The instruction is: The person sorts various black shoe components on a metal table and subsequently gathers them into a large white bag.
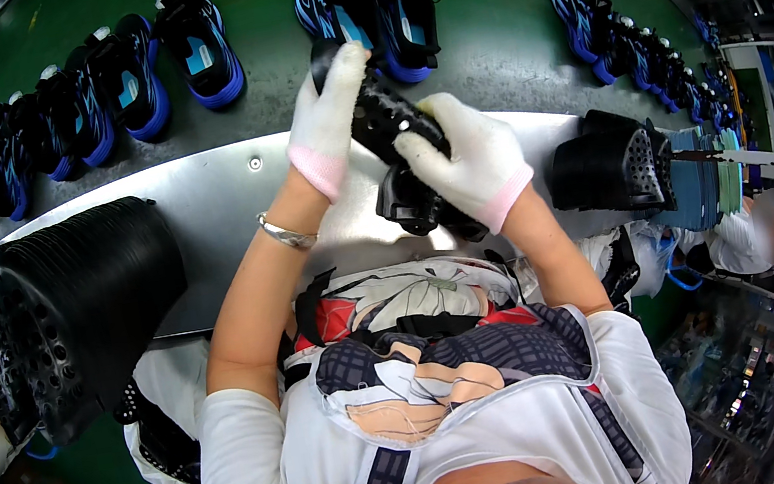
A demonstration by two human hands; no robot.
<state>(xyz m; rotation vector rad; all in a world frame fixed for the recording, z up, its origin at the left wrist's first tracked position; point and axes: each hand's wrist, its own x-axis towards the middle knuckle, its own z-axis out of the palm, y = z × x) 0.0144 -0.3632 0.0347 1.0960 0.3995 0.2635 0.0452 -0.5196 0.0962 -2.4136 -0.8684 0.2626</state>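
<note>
Both gloved hands closed on one black shoe (398, 154), held above the far edge of the steel table (209, 204): left hand (327, 120) with fingers wrapped over its upper end, right hand (467, 160) gripping its middle. Blue shoes (199, 44) lined up beyond on the green belt (484, 24). Stacked black soles (78, 301) at the table's left end.

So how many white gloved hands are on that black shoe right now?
2. The left hand grips the upper end of the black shoe; the right hand clasps its lower part, above the metal shelf.

A black shoe (398, 154) is held tilted, toe up, above the metal ledge (217, 193).
</note>
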